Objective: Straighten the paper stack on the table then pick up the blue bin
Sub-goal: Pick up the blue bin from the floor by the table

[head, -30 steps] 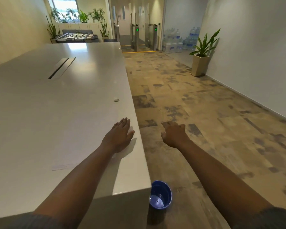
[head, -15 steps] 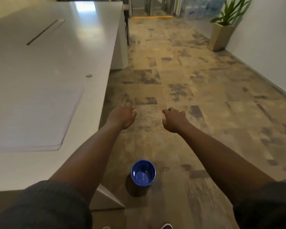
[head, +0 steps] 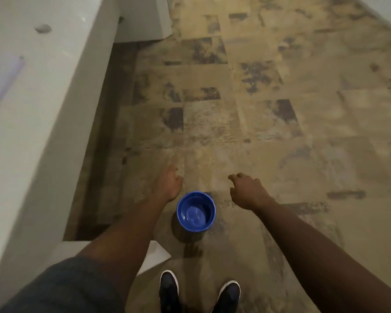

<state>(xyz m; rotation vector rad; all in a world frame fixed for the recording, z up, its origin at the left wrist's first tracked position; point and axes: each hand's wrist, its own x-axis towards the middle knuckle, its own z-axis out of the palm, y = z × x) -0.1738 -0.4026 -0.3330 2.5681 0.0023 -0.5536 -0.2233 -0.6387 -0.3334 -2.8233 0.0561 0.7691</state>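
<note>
The round blue bin (head: 196,211) stands upright on the patterned floor, its inside showing. My left hand (head: 169,185) hovers just above and left of its rim, fingers loosely curled, holding nothing. My right hand (head: 246,190) hangs to the right of the bin, a hand's width from it, fingers slack and apart. Neither hand touches the bin. A corner of the paper stack (head: 4,81) lies on the white table (head: 45,105) at the far left edge, mostly out of frame.
The table's long edge and white panel leg (head: 142,16) run along the left, with a dark gap underneath. Another white leg base (head: 155,254) sits near the bin. My two dark shoes (head: 199,294) stand at the bottom. Patterned floor spreads to the right.
My view has tilted down from the tabletop to the floor. My left hand came off the table, and both hands dropped to either side of the bin.
</note>
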